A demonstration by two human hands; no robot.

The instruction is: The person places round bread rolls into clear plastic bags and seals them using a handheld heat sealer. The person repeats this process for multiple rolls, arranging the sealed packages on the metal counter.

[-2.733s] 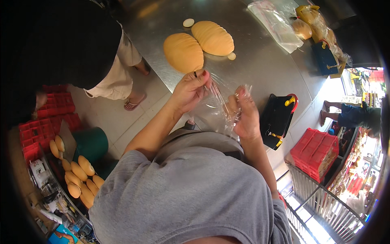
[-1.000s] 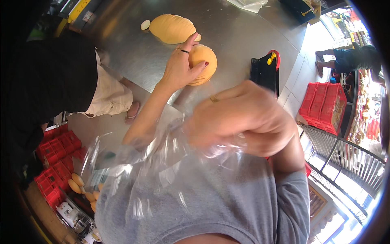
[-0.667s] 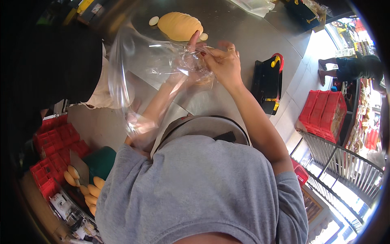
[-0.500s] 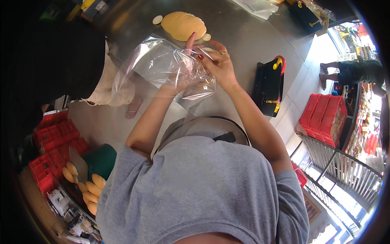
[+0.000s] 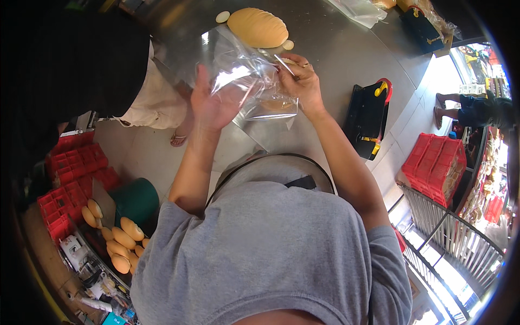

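Note:
Thin clear plastic bag (image 5: 233, 73) hangs crumpled between my hands, over the near edge of the metal table. My right hand (image 5: 302, 84) is closed, pinching the bag at its right side. Against the bag's left part lies my left hand (image 5: 216, 105), its palm turned up, thumb apart and fingers partly seen through the film. A tan shape, too blurred to name, shows through the plastic near my right wrist. Just beyond the bag rests a sliced bread loaf (image 5: 257, 27), with a small pale oval piece (image 5: 222, 17) at its left end and another pale piece (image 5: 288, 45) at its right.
A black bag-sealing tape dispenser (image 5: 368, 119) sits right of my hands, another (image 5: 420, 30) farther back. More clear bags (image 5: 360, 12) lie at the far edge. A person in dark clothing (image 5: 70, 76) stands close on the left. Bread rolls (image 5: 127, 233) and red crates (image 5: 433, 165) are around.
My left hand has moved left, away from my right hand, and its fingers have spread. The bag is drawn out wider between them. My right hand keeps its pinch.

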